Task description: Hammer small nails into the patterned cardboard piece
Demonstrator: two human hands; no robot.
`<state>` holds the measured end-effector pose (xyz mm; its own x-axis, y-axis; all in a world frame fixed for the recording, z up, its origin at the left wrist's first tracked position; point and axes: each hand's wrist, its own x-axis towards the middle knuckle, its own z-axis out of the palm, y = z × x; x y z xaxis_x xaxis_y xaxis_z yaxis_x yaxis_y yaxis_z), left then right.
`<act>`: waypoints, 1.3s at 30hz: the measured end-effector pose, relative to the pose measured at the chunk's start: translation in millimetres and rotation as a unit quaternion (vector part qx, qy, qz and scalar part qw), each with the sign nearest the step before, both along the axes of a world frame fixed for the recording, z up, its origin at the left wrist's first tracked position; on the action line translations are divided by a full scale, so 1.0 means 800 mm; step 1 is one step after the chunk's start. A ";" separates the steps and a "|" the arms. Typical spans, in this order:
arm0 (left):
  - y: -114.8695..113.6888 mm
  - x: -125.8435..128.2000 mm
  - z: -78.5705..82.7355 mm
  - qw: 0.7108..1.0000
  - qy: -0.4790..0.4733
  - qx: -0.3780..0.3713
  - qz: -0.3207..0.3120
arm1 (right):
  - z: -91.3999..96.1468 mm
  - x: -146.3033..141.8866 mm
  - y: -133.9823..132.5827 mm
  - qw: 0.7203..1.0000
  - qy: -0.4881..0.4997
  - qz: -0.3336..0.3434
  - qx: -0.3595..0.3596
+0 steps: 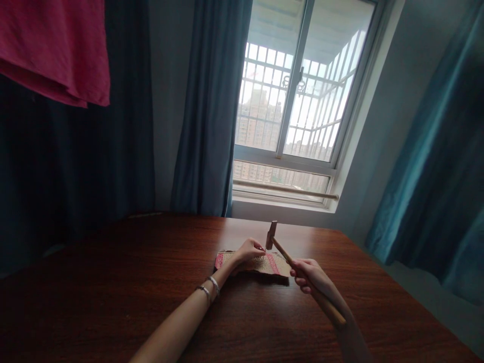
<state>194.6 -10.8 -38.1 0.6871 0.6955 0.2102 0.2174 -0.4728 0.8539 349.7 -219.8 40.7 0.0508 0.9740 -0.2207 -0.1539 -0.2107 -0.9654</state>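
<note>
My right hand (pixel 309 279) is wrapped round the wooden handle of a small hammer (pixel 280 247), whose head hovers just above a flat tan and pink patterned board (pixel 273 263) on the brown table (pixel 113 292). My left hand (pixel 247 250) rests on that board, with its fingertips pinched together right under the hammer head. What they pinch is too small to make out. Two bracelets circle my left wrist.
A barred window (pixel 295 101) stands beyond the table's far edge. Blue curtains (pixel 212 111) hang on both sides of it. A red cloth (pixel 53 45) hangs at the upper left. The table's right edge runs diagonally near my right arm.
</note>
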 end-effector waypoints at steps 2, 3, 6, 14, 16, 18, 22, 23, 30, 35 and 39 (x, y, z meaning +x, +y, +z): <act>-0.002 0.000 0.002 1.000 0.002 0.002 -0.004 | 0.001 -0.001 0.000 1.000 -0.003 -0.005 0.001; -0.003 -0.001 0.004 1.000 0.001 0.002 -0.008 | 0.001 -0.001 0.001 1.000 -0.002 -0.008 0.003; -0.005 -0.001 0.007 1.000 0.002 0.000 -0.012 | 0.001 -0.001 0.001 1.000 0.005 -0.011 0.003; 0.000 0.000 0.000 1.000 0.005 0.014 -0.017 | -0.001 -0.001 0.002 1.000 0.012 -0.006 0.001; 0.001 0.000 -0.003 1.000 0.003 0.016 -0.015 | -0.001 -0.002 0.001 1.000 0.005 -0.006 -0.005; 0.001 0.000 -0.003 1.000 0.005 0.015 -0.006 | 0.000 -0.003 0.001 1.000 -0.003 -0.002 -0.008; 0.000 0.000 -0.003 1.000 0.001 0.012 -0.010 | 0.001 -0.005 0.000 1.000 -0.005 -0.004 0.004; 0.000 0.000 -0.003 1.000 0.000 0.012 -0.014 | 0.001 -0.005 0.000 1.000 -0.007 -0.006 0.006; 0.001 0.001 -0.004 1.000 0.008 0.010 -0.006 | -0.002 -0.004 0.001 1.000 -0.021 0.002 0.010; -0.006 -0.002 0.003 1.000 0.005 0.001 -0.005 | -0.002 -0.007 0.001 1.000 -0.029 -0.005 0.003; -0.013 -0.004 0.010 1.000 0.010 -0.003 0.001 | -0.003 -0.008 0.001 0.999 -0.035 -0.004 0.008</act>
